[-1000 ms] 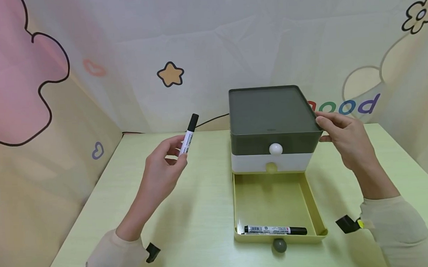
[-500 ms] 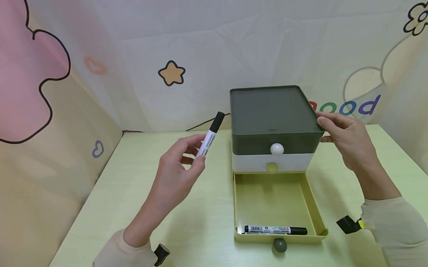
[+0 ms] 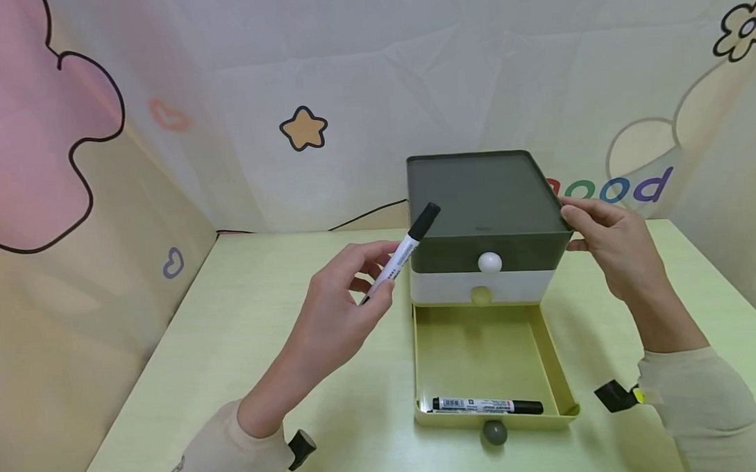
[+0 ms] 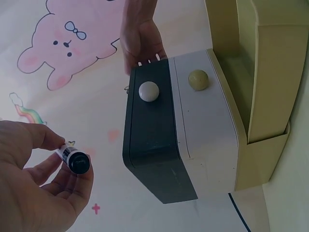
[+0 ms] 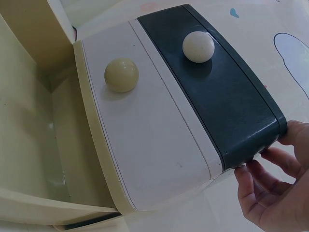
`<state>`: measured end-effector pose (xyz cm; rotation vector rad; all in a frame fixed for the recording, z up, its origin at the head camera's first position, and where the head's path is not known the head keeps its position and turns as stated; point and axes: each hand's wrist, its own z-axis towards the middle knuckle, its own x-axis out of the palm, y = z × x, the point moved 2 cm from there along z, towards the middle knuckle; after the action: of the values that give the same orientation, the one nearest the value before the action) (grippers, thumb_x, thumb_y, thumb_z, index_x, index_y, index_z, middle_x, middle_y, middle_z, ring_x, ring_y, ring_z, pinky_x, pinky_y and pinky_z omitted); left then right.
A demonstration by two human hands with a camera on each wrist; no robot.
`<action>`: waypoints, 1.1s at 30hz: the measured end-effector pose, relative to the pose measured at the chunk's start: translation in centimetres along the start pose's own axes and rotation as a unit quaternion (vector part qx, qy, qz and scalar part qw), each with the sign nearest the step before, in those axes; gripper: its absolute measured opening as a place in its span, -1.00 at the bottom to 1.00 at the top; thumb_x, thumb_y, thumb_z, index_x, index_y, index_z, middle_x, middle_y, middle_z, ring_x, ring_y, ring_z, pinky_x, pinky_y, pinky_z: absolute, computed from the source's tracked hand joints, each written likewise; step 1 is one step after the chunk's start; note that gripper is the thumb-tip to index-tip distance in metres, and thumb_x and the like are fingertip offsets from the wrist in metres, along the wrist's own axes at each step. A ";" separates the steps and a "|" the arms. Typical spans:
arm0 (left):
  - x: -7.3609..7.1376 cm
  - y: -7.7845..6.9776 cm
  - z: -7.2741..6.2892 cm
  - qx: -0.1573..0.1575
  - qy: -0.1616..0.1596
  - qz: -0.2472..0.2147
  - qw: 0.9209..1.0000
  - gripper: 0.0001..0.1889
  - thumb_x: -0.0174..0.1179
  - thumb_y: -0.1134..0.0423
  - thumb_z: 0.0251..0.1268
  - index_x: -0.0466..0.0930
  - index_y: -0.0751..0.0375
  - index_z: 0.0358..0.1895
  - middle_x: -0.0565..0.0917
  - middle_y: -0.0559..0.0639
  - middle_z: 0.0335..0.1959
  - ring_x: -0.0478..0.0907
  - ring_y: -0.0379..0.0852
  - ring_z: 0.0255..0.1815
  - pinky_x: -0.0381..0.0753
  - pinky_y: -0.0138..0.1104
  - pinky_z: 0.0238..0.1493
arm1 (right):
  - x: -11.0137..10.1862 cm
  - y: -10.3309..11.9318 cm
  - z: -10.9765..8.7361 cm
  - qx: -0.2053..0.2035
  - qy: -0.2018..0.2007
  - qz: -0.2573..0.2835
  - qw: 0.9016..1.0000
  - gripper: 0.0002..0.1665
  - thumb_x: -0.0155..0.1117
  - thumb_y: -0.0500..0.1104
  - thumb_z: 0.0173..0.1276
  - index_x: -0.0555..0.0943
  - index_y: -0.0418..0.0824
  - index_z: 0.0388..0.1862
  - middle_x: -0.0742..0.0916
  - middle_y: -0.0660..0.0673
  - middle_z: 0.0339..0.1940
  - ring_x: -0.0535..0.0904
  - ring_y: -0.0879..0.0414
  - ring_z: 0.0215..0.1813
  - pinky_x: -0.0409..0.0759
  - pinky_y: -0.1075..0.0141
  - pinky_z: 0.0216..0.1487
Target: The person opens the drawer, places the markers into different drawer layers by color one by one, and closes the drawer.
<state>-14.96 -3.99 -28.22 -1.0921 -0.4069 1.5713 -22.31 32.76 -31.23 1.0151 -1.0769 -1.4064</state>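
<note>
My left hand [image 3: 349, 299] pinches a black-capped white marker [image 3: 399, 257], held tilted with its cap up and to the right, in front of the left side of a small drawer unit [image 3: 485, 194]. In the left wrist view the marker [image 4: 73, 158] points end-on at the camera between thumb and fingers. My right hand [image 3: 616, 248] holds the unit's right side near the top edge, thumb at the rim; the right wrist view shows its fingertips [image 5: 245, 180] against the dark green top section. The lowest, yellow drawer [image 3: 476, 350] is pulled out, and a second marker [image 3: 487, 406] lies along its front.
Above the open drawer are a white drawer [image 3: 442, 288] with a yellow knob and a dark green one with a white knob [image 3: 489, 263]. The grey knob [image 3: 495, 433] is on the pulled-out drawer. A printed curtain [image 3: 347, 77] hangs behind the table [image 3: 260, 268].
My left hand has moved right with the marker, from left of the unit to overlapping its front left corner. The marker tilts further right. My right hand stays at the unit's side.
</note>
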 end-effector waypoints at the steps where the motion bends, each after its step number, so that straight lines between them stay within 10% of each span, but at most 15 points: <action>1: 0.2 0.0 0.1 0.002 0.002 -0.002 1.000 -0.58 0.24 0.52 0.35 0.63 0.20 0.24 0.66 -0.08 -0.04 0.58 -0.19 -0.11 0.69 -0.25 -0.09 | 0.0 0.0 0.0 -0.001 0.000 0.001 1.000 -0.65 0.32 -0.17 0.51 0.73 -0.19 0.21 0.72 0.08 -0.11 0.64 0.27 -0.14 0.63 0.48 -0.27; 16: 2.9 -0.6 0.3 0.026 0.060 -0.004 0.998 -0.56 0.23 0.59 0.30 0.63 0.21 0.22 0.64 -0.10 -0.11 0.56 -0.20 -0.15 0.68 -0.33 -0.17 | -0.1 0.1 0.1 -0.002 -0.001 0.000 1.000 -0.67 0.32 -0.17 0.51 0.74 -0.17 0.19 0.72 0.08 -0.10 0.64 0.27 -0.15 0.63 0.48 -0.27; 33: 6.6 0.4 0.1 -0.015 0.172 0.033 0.984 -0.64 0.21 0.53 0.36 0.67 0.18 0.17 0.64 -0.08 -0.10 0.52 -0.24 -0.29 0.57 -0.46 -0.31 | -0.1 -0.1 0.1 0.004 -0.004 -0.015 1.000 -0.63 0.31 -0.15 0.53 0.70 -0.20 0.24 0.71 0.08 -0.11 0.63 0.27 -0.14 0.63 0.48 -0.27</action>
<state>-14.93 1.85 -31.31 -1.3839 -0.1622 1.4001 -22.36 32.91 -31.28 1.0353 -1.0784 -1.4319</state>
